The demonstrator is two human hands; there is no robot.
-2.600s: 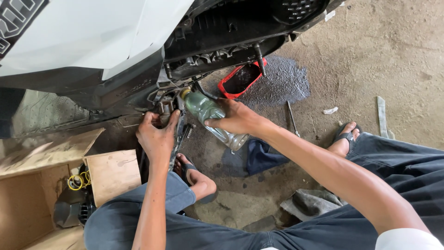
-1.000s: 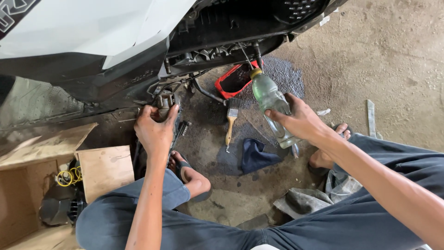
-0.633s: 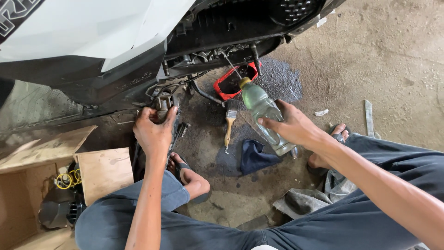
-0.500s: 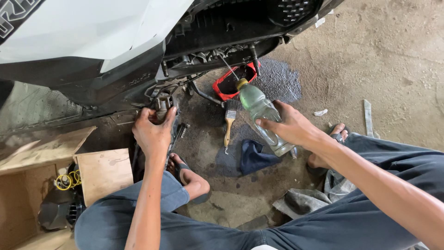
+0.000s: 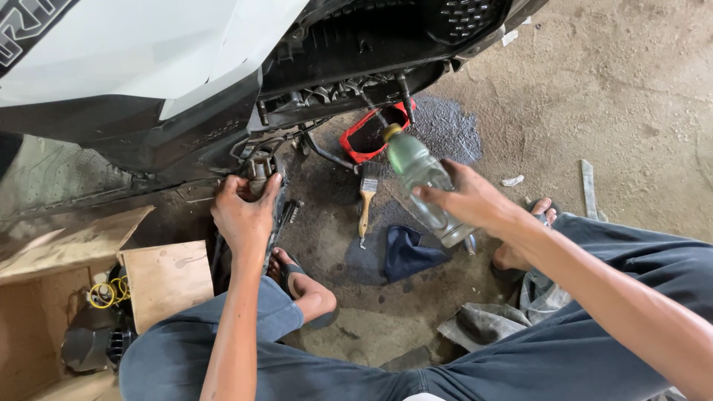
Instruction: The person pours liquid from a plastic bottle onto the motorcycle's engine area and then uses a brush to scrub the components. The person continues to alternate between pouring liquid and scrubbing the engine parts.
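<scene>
Two hands are busy here, and I see them from above. Far on the left, a brown cardboard box (image 5: 160, 278) sits open on the floor, with yellow wire (image 5: 104, 294) and dark parts inside.

Next comes my left hand (image 5: 245, 215). Its fingers (image 5: 226, 189) are curled tight around a dark metal part (image 5: 261, 165) under the scooter (image 5: 148, 67). The scooter is white on top and black below, and it fills the top of the view.

Just below that hand, a foot in a sandal (image 5: 286, 273) rests on the dirty floor. In the middle, a small paint brush (image 5: 366, 200) with a wooden handle lies flat. A dark blue rag (image 5: 407, 254) lies near its lower end. Above the brush, a red tray (image 5: 368, 135) sits under the scooter by a dark wet patch.

To the right, my right hand (image 5: 471, 202) holds a clear plastic bottle (image 5: 420, 174). The fingers (image 5: 434, 191) wrap around its lower half. The bottle is tilted, and its yellow-capped top points up at the red tray. It is in the air, above the rag.

Farther right, a grey cloth (image 5: 483, 323) lies by my leg, and a flat metal strip (image 5: 588, 184) rests on the bare floor.
</scene>
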